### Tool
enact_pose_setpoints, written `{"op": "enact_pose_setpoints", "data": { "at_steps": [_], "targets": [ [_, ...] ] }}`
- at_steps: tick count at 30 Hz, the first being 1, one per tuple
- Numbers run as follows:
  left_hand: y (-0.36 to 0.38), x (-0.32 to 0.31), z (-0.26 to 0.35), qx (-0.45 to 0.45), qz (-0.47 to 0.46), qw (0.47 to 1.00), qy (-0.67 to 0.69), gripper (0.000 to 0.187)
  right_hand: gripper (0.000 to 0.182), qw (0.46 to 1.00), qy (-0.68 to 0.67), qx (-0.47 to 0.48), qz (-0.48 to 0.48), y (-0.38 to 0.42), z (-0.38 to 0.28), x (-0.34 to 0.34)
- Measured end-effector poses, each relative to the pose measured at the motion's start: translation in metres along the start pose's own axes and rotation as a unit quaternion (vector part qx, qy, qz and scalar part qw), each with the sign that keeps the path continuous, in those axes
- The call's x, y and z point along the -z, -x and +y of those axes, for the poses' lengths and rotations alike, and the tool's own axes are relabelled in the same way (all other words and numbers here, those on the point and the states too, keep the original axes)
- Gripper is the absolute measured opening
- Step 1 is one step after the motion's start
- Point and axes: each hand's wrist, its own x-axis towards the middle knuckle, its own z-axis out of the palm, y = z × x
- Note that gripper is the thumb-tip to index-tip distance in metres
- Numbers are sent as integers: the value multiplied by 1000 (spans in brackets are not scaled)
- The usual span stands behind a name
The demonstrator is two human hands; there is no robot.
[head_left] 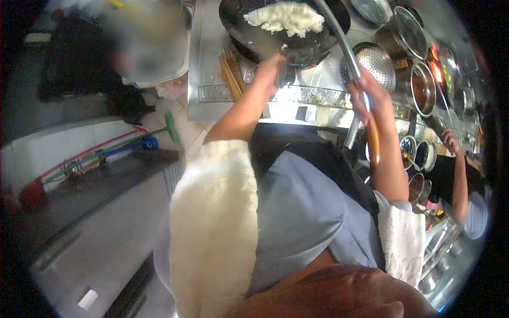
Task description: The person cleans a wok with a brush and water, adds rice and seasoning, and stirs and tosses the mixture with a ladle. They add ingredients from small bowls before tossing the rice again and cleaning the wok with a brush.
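Observation:
A dark wok (236, 26) sits on the steel range at the top, with a heap of pale, rice-like food (286, 19) inside it and a few bits stuck lower on its wall. My left hand (269, 73) is closed around the wok's short handle (287, 75) at its near side. In my right hand (373, 96) is a long-handled cooking utensil (339, 33), with a metal shaft and a wooden grip end. Its shaft crosses over the wok's right side, and its head lies beyond the top of the view.
A bamboo wok brush (231, 73) leans left of the wok. To the right are a perforated strainer (375, 64), metal pots (423, 89) and a flame (436, 66). Another person's hand (451, 142) works farther right. A counter (106, 206) runs along the left.

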Motion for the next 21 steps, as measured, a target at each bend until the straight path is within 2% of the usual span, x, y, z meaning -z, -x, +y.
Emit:
{"op": "enact_pose_setpoints", "data": {
  "at_steps": [2,3,5,6,7,8,9,10,12,13,14,16,17,18,19,20,21],
  "targets": [
    [-35,7,-3,-7,-41,999,9,24,42,995,10,-84,58,-34,4,21],
    [-31,6,0,-5,-54,999,3,24,42,995,10,-74,67,-56,13,35],
    [-22,7,10,17,-65,998,19,27,36,963,217,-152,49,-91,23,38],
    [-18,9,14,23,-75,997,14,27,36,963,216,-147,61,-92,25,29],
    [-13,13,16,24,-72,996,36,30,46,909,390,-98,110,-88,19,-10],
    [-10,18,14,29,-66,996,60,33,57,819,551,-55,153,-87,20,-37],
    [-18,30,5,18,-79,994,68,37,64,799,573,-23,182,-88,27,-46],
    [-13,38,3,29,-81,994,71,37,64,796,574,-33,187,-91,39,-46],
    [8,53,7,50,-69,996,6,34,64,608,751,127,226,-101,66,-41],
    [20,61,3,48,-118,992,27,31,62,594,770,70,222,-100,69,-46],
    [34,68,0,54,-119,991,22,31,62,596,767,65,228,-99,73,-49],
    [58,71,-5,99,-121,987,-37,28,64,624,755,-93,179,-89,76,-46],
    [61,73,-16,93,-127,985,-69,26,64,617,761,-93,175,-81,83,-44],
    [66,78,-27,113,-127,980,-105,28,62,612,776,-14,151,-69,96,-33],
    [84,78,-30,79,-173,972,-141,33,57,595,788,-64,146,-49,92,-53],
    [100,80,-35,116,-202,956,-180,36,51,625,753,-11,204,-22,96,-60],
    [108,82,-41,103,-216,932,-270,39,46,651,713,48,255,7,100,-66]
  ]
}}
